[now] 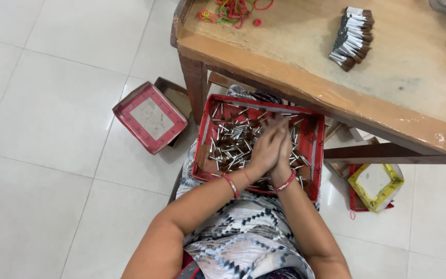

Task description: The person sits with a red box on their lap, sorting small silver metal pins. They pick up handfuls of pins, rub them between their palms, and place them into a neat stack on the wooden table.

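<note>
Red is the colour of the tray (311, 150) on the person's lap, and it is full of small sticks (231, 142) with silver and brown ends. I see both hands over the middle of this tray. The left hand (266, 150) and the right hand (285, 150) are pressed flat against each other, palm to palm. Their fingers (274, 126) are straight and point away from the body, toward the tabletop (414, 72). They look blurred. I cannot tell if any sticks are held between the palms. Both arms reach forward from below and meet at the wrists. Each wrist has a red bangle (231, 185) on it.

On the wooden tabletop lies a bundle of the same kind of sticks (353, 37), and near the far edge I see bright rubber bands (232, 11). On the floor, left of the tray, sits a red box (149, 118). A yellow box (376, 187) sits on the floor to the right.
</note>
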